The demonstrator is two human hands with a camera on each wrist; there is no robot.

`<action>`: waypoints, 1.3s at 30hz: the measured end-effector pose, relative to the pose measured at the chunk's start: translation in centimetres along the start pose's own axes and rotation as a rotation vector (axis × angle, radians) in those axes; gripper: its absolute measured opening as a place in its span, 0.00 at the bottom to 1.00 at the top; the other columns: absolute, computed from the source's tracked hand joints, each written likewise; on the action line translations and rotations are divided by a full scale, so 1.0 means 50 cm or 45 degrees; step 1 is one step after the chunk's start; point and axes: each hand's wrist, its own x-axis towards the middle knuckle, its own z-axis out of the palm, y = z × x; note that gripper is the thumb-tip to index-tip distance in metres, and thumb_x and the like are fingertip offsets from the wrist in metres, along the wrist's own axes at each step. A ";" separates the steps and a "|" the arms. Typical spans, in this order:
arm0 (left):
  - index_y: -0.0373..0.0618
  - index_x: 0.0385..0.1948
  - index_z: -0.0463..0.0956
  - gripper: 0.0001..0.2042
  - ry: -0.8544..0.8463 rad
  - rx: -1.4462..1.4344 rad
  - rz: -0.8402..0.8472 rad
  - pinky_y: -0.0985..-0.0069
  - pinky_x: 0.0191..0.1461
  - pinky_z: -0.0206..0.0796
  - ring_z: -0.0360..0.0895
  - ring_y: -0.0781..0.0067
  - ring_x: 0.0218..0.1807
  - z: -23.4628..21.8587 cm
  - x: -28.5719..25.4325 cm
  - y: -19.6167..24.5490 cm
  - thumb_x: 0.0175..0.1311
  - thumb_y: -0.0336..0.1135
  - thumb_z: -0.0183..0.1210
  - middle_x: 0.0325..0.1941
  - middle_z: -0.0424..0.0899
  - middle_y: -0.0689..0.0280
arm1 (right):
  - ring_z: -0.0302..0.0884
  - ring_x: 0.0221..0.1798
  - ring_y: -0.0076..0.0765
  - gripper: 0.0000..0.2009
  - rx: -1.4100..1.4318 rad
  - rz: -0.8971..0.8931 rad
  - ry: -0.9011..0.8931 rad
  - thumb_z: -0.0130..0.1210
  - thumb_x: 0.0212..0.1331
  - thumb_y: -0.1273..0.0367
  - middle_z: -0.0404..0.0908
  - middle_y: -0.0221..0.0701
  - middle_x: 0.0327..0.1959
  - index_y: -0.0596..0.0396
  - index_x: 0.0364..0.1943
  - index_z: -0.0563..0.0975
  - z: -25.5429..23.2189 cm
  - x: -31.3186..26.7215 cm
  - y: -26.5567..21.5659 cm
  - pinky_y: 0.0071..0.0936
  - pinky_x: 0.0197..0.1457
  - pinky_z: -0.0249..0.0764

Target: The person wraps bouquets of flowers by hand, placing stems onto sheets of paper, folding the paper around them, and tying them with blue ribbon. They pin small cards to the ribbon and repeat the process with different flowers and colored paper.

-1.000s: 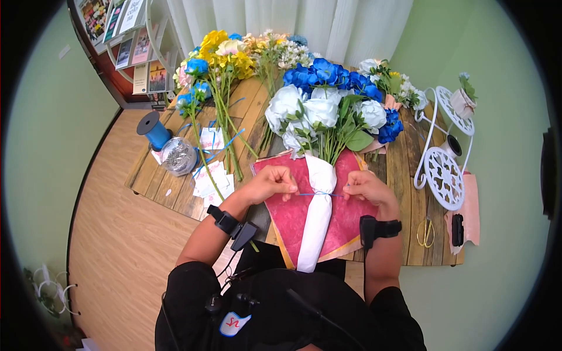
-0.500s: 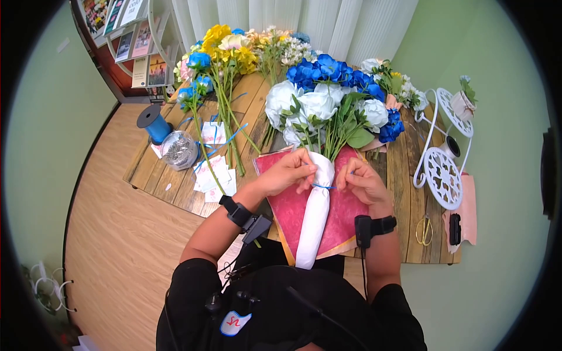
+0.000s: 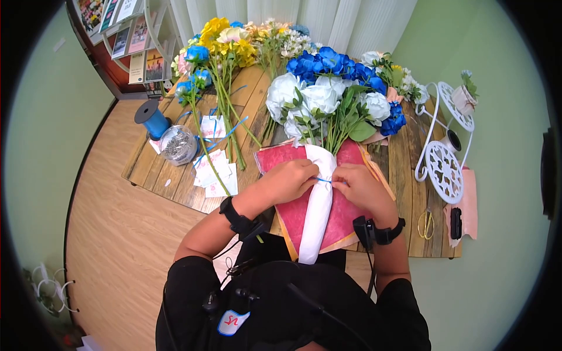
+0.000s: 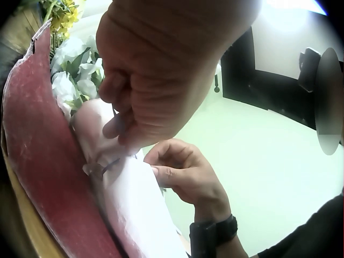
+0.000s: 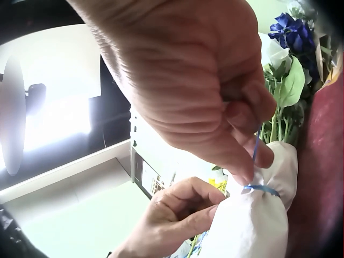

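Note:
A bouquet of white flowers (image 3: 322, 98) and blue flowers (image 3: 331, 61) lies on the wooden table, its stems wrapped in white paper (image 3: 316, 225). Thin blue ribbon (image 5: 263, 189) circles this wrap and cinches it into creases. My left hand (image 3: 293, 180) pinches one ribbon end at the wrap's left side. On the other side my right hand (image 3: 362, 186) pinches the other end, a strand showing between its fingers (image 5: 244, 166) in the right wrist view. Both hands are close together over the wrap. Beneath it lies red wrapping paper (image 3: 293, 219) with a yellow edge.
Left of the hands are a blue ribbon spool (image 3: 153, 121), a clear tub (image 3: 178, 145), cards (image 3: 215, 169) and yellow flowers (image 3: 240, 55). To the right stand a white metal stand (image 3: 444, 169), scissors (image 3: 426, 225) and a black object (image 3: 456, 223) on pink paper.
Both hands began apart with the ribbon stretched across the wrap. They have come together over it, the left moving right and the right moving left, and now pinch the ribbon close to the wrap.

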 end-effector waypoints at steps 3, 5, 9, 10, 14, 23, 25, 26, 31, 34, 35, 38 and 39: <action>0.37 0.29 0.72 0.05 -0.041 -0.019 0.018 0.64 0.34 0.66 0.74 0.51 0.32 0.000 0.004 -0.004 0.52 0.27 0.57 0.27 0.75 0.55 | 0.72 0.31 0.50 0.05 -0.066 -0.061 -0.032 0.54 0.48 0.76 0.74 0.43 0.26 0.62 0.29 0.74 0.004 -0.005 0.005 0.36 0.35 0.68; 0.37 0.27 0.72 0.04 -0.060 -0.077 0.097 0.64 0.33 0.65 0.74 0.51 0.32 0.006 0.004 -0.015 0.53 0.27 0.55 0.24 0.74 0.54 | 0.73 0.32 0.49 0.05 -0.082 -0.050 -0.040 0.53 0.49 0.75 0.75 0.42 0.28 0.62 0.29 0.74 0.004 -0.008 0.005 0.34 0.36 0.69; 0.37 0.27 0.72 0.04 -0.107 -0.186 0.132 0.63 0.33 0.65 0.73 0.50 0.30 0.005 -0.004 -0.027 0.54 0.28 0.55 0.23 0.74 0.53 | 0.72 0.33 0.50 0.04 -0.068 -0.036 -0.031 0.52 0.50 0.76 0.75 0.42 0.27 0.62 0.29 0.75 0.014 -0.019 0.029 0.35 0.37 0.69; 0.38 0.26 0.72 0.03 -0.143 -0.192 0.102 0.64 0.33 0.64 0.73 0.52 0.31 0.004 -0.009 -0.027 0.54 0.28 0.55 0.24 0.74 0.55 | 0.72 0.34 0.49 0.04 -0.073 -0.027 -0.059 0.52 0.49 0.76 0.75 0.41 0.27 0.62 0.29 0.75 0.015 -0.020 0.033 0.34 0.37 0.69; 0.44 0.24 0.74 0.02 -0.165 -0.060 0.270 0.68 0.42 0.58 0.71 0.63 0.36 -0.011 -0.002 -0.025 0.51 0.29 0.58 0.30 0.76 0.65 | 0.70 0.32 0.46 0.04 -0.239 -0.210 -0.002 0.54 0.46 0.76 0.72 0.37 0.26 0.58 0.28 0.75 -0.001 -0.023 0.017 0.35 0.33 0.66; 0.46 0.21 0.76 0.03 -0.267 -0.349 0.107 0.70 0.51 0.49 0.66 0.67 0.44 -0.024 0.013 0.005 0.49 0.30 0.60 0.37 0.75 0.70 | 0.73 0.30 0.27 0.03 0.361 0.136 -0.008 0.55 0.48 0.79 0.71 0.31 0.30 0.59 0.27 0.74 0.010 -0.040 0.037 0.26 0.31 0.70; 0.47 0.21 0.77 0.02 -0.298 -0.455 0.002 0.69 0.55 0.46 0.65 0.68 0.48 -0.015 0.014 -0.001 0.49 0.30 0.61 0.38 0.76 0.70 | 0.73 0.25 0.21 0.01 0.950 0.549 -0.116 0.53 0.52 0.78 0.72 0.29 0.30 0.61 0.27 0.73 0.005 -0.039 0.029 0.20 0.24 0.72; 0.47 0.21 0.78 0.02 -0.326 -0.561 -0.103 0.68 0.58 0.43 0.65 0.68 0.52 -0.013 0.015 -0.002 0.49 0.31 0.62 0.40 0.77 0.70 | 0.73 0.25 0.21 0.01 0.954 0.550 -0.114 0.53 0.52 0.78 0.72 0.29 0.30 0.61 0.27 0.73 0.008 -0.040 0.033 0.20 0.24 0.72; 0.45 0.19 0.77 0.03 -0.049 -0.185 0.091 0.69 0.56 0.48 0.65 0.66 0.52 -0.026 0.014 0.027 0.47 0.29 0.61 0.46 0.76 0.67 | 0.73 0.20 0.20 0.02 1.208 0.411 -0.036 0.53 0.52 0.78 0.72 0.32 0.35 0.63 0.28 0.73 0.026 -0.041 0.061 0.15 0.19 0.71; 0.43 0.18 0.77 0.03 0.078 0.159 0.253 0.72 0.51 0.55 0.66 0.65 0.51 -0.046 0.020 0.057 0.47 0.28 0.61 0.46 0.75 0.66 | 0.72 0.20 0.20 0.01 1.223 0.357 -0.036 0.54 0.51 0.79 0.72 0.33 0.36 0.64 0.26 0.74 0.026 -0.038 0.068 0.14 0.18 0.70; 0.43 0.18 0.77 0.02 0.057 0.196 0.273 0.73 0.49 0.57 0.66 0.65 0.51 -0.048 0.022 0.060 0.46 0.27 0.60 0.46 0.75 0.66 | 0.72 0.20 0.20 0.01 1.227 0.356 -0.036 0.54 0.51 0.79 0.72 0.33 0.36 0.64 0.26 0.74 0.025 -0.037 0.069 0.14 0.18 0.70; 0.42 0.17 0.74 0.05 -0.157 -0.225 0.171 0.75 0.43 0.61 0.70 0.69 0.46 -0.024 0.022 0.027 0.48 0.27 0.60 0.44 0.76 0.64 | 0.71 0.18 0.20 0.01 1.223 0.380 -0.030 0.53 0.50 0.80 0.72 0.34 0.36 0.65 0.24 0.74 0.025 -0.037 0.069 0.14 0.16 0.69; 0.42 0.17 0.74 0.05 -0.159 -0.223 0.170 0.75 0.43 0.61 0.70 0.69 0.46 -0.018 0.021 0.016 0.48 0.27 0.60 0.44 0.76 0.64 | 0.71 0.18 0.20 0.01 1.239 0.384 -0.022 0.53 0.50 0.80 0.73 0.35 0.36 0.65 0.24 0.74 0.026 -0.037 0.069 0.13 0.15 0.68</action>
